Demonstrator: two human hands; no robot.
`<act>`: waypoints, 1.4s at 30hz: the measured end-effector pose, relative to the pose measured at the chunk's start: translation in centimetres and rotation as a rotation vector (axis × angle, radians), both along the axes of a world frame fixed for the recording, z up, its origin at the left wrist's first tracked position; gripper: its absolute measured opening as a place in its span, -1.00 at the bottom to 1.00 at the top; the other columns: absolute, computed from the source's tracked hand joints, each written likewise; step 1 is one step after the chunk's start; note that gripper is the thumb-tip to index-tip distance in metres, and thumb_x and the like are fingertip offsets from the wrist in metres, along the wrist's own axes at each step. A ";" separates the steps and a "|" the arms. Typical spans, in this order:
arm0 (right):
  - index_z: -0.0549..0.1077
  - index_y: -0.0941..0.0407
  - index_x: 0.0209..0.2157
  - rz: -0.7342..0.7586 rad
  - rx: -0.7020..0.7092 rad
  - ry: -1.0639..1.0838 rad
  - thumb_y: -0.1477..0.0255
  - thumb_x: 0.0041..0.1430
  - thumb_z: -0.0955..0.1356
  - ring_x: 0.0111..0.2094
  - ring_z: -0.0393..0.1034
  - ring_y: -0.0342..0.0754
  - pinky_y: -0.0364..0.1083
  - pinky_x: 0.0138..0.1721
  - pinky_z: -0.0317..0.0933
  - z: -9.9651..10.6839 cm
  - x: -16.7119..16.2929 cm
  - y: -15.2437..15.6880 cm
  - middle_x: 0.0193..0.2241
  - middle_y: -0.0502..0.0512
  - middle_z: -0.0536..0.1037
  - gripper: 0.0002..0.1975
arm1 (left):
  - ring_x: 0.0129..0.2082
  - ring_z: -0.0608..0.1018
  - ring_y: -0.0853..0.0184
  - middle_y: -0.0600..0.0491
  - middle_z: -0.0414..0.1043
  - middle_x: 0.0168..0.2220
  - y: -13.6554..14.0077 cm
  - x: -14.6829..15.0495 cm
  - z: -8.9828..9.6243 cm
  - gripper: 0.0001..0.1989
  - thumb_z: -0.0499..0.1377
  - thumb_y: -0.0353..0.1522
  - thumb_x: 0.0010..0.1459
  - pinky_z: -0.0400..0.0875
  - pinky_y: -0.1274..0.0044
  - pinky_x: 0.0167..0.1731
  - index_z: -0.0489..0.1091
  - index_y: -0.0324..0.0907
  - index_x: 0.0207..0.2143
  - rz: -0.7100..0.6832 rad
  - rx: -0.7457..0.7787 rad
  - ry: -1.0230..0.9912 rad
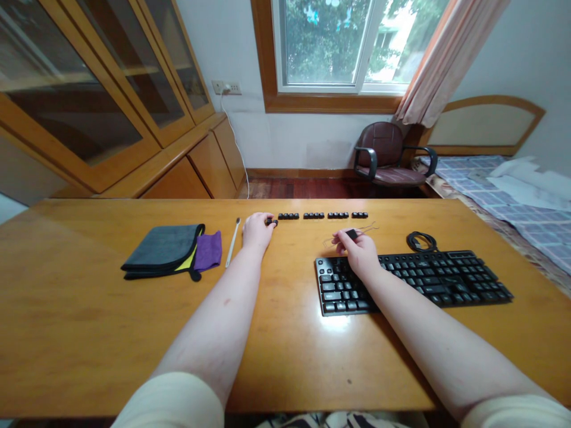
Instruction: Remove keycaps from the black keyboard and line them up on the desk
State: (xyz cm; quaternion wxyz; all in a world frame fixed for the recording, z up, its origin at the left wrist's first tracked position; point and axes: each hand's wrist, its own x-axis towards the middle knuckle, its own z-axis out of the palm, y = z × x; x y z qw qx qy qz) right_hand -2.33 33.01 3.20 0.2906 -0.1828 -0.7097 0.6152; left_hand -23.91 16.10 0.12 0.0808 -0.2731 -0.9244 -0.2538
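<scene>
My left hand rests near the table's far side, its fingers closed on a small black keycap. It lies at the left end of a row of black keycaps, set out in several short groups. Above the upper left part of a black keyboard, my right hand grips a wire keycap puller by its black middle, with thin wire loops sticking out at both ends. The right wrist and forearm hide some of the keys.
Left of my left hand lie a white toothbrush-like brush, a purple cloth and a folded grey cloth. The coiled black cable sits behind the keyboard. Beyond the wooden table stand a chair and a bed.
</scene>
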 end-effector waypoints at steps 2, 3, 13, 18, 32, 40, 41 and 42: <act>0.46 0.19 -0.46 0.002 -0.001 0.000 0.13 0.05 0.32 -0.62 0.28 -0.18 -0.17 -0.58 0.19 -0.1 0.0 0.0 -0.54 0.08 0.48 -0.63 | -0.03 0.39 0.22 0.02 0.41 -0.08 0.0 0.1 0.1 -0.69 0.16 -0.28 0.04 0.23 0.43 0.00 0.38 -0.05 -0.11 0.027 0.014 -0.008; 0.46 0.20 -0.46 0.004 0.001 -0.002 0.13 0.05 0.32 -0.62 0.28 -0.18 -0.17 -0.58 0.19 -0.1 0.0 0.1 -0.54 0.09 0.48 -0.62 | -0.02 0.38 0.22 0.01 0.39 -0.05 0.0 0.2 0.1 -0.64 0.17 -0.27 0.03 0.24 0.43 -0.01 0.35 -0.05 -0.07 0.042 0.021 -0.016; 0.45 0.19 -0.48 0.001 0.029 -0.024 0.12 0.04 0.32 -0.62 0.27 -0.17 -0.16 -0.58 0.20 0.2 0.0 0.0 -0.56 0.09 0.48 -0.62 | 0.04 0.36 0.16 -0.07 0.40 -0.01 0.1 0.1 -0.2 -0.39 0.25 -0.21 -0.05 0.20 0.40 0.01 0.20 -0.12 0.07 0.085 0.029 -0.139; 0.45 0.19 -0.49 -0.001 0.034 -0.028 0.11 0.03 0.32 -0.62 0.27 -0.17 -0.16 -0.59 0.20 0.5 0.0 -0.1 -0.56 0.09 0.48 -0.62 | 0.06 0.36 0.20 -0.07 0.38 0.02 0.1 0.0 -0.5 -0.39 0.25 -0.20 -0.05 0.18 0.41 0.03 0.20 -0.11 0.07 0.048 0.039 -0.132; 0.46 0.19 -0.48 0.009 0.003 -0.028 0.13 0.04 0.33 -0.61 0.28 -0.16 -0.15 -0.57 0.19 0.2 0.0 0.0 -0.56 0.09 0.48 -0.63 | 0.04 0.36 0.18 -0.07 0.37 0.01 0.1 0.2 -0.2 -0.41 0.24 -0.18 -0.05 0.18 0.41 0.02 0.22 -0.12 0.05 0.065 0.025 -0.112; 0.45 0.20 -0.47 0.017 0.005 -0.015 0.17 0.06 0.33 -0.62 0.28 -0.18 -0.16 -0.58 0.19 0.1 0.0 0.1 -0.54 0.08 0.48 -0.66 | -0.07 0.41 0.18 0.00 0.47 -0.18 0.1 0.3 0.0 -0.51 0.23 -0.22 -0.05 0.25 0.42 -0.05 0.29 -0.13 -0.03 0.131 0.014 -0.133; 0.45 0.20 -0.47 0.019 0.007 -0.014 0.17 0.06 0.33 -0.62 0.28 -0.18 -0.17 -0.58 0.18 0.1 0.0 0.1 -0.54 0.08 0.48 -0.66 | -0.07 0.41 0.18 0.01 0.47 -0.19 0.1 0.3 0.1 -0.51 0.23 -0.22 -0.05 0.25 0.42 -0.05 0.29 -0.13 -0.04 0.130 0.012 -0.132; 0.45 0.20 -0.47 0.023 0.006 -0.013 0.17 0.06 0.33 -0.62 0.28 -0.18 -0.17 -0.58 0.18 0.1 0.0 0.1 -0.54 0.08 0.47 -0.66 | -0.08 0.41 0.18 0.01 0.47 -0.20 0.1 0.4 0.1 -0.52 0.23 -0.22 -0.05 0.25 0.42 -0.05 0.30 -0.13 -0.04 0.131 0.010 -0.131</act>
